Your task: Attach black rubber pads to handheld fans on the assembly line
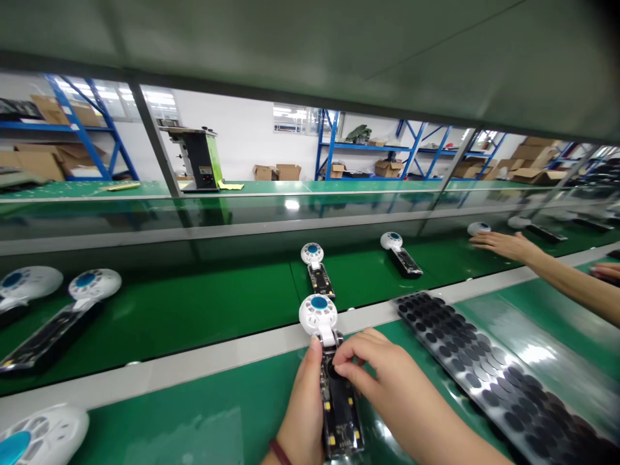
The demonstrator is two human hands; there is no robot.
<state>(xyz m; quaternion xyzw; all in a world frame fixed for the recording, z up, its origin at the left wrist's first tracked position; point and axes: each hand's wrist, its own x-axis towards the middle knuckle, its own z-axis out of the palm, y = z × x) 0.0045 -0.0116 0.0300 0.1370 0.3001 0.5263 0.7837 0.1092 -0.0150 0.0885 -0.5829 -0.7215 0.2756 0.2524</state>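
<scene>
My left hand [303,407] grips a small device from its left side. The device has a white round vented head [318,314] with a blue centre, and an open dark body [340,413] showing a circuit board and yellow squares. The thumb and index finger of my right hand [382,368] pinch at a black round pad [333,368] on the upper part of the body, below the hinge. The pad is partly hidden by the fingertips. To the right of my right hand lies a sheet of black round pads [484,368].
On the green conveyor belt [194,303] sit similar devices, the nearest one [320,278] just beyond mine. Another white head [43,436] is at the lower left. A co-worker's hand [504,245] reaches over the belt at right. An overhead panel [310,51] spans the top.
</scene>
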